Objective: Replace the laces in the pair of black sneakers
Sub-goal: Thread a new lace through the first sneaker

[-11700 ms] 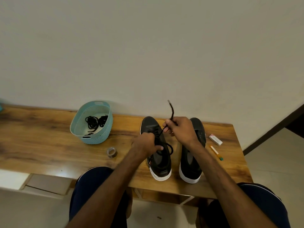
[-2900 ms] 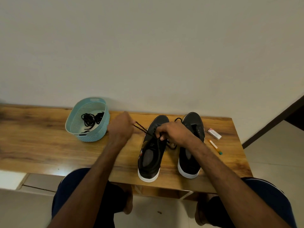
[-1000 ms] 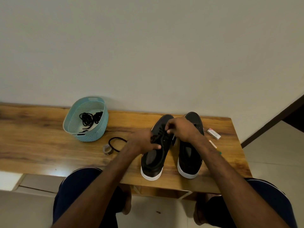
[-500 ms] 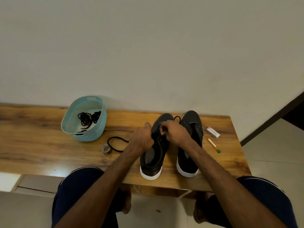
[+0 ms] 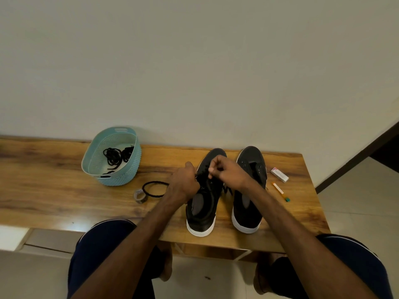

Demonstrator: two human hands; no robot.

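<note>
1. A wooden table (image 5: 43, 190) runs across the middle of the frame, against a plain wall.
2. Left of centre, a pale blue basket (image 5: 121, 180) stands on the table near its far edge. A tangle of spare laces (image 5: 114, 155) lies inside it.
3. Just below and right of the basket, a small tape roll (image 5: 140, 196) lies on the wood. A black lace (image 5: 155, 189) touches its right side, loops on the table and runs right, under the left hand.
4. The left hand (image 5: 183, 182) sits at the left edge of the left-side sneaker, knuckles toward the camera and fingers curled. The back of the hand hides what they hold, so I cannot tell whether it is the lace or the shoe.
5. The left-side sneaker (image 5: 203, 212), black with a white sole, stands at centre frame, heel toward the bottom edge.
6. The right hand (image 5: 226, 172) hovers over that sneaker's eyelets, close beside the left hand. Its thumb and forefinger pinch a strand of the lace.
7. Dark strands cross the gap between the two shoes under the right wrist.
8. The right-side sneaker (image 5: 248, 208) stands just beside its mate, with no lace in its visible eyelets.
9. Further right lie a small white box (image 5: 279, 174) and, below it, a thin orange-and-white pen (image 5: 280, 192) with a green tip.
</note>
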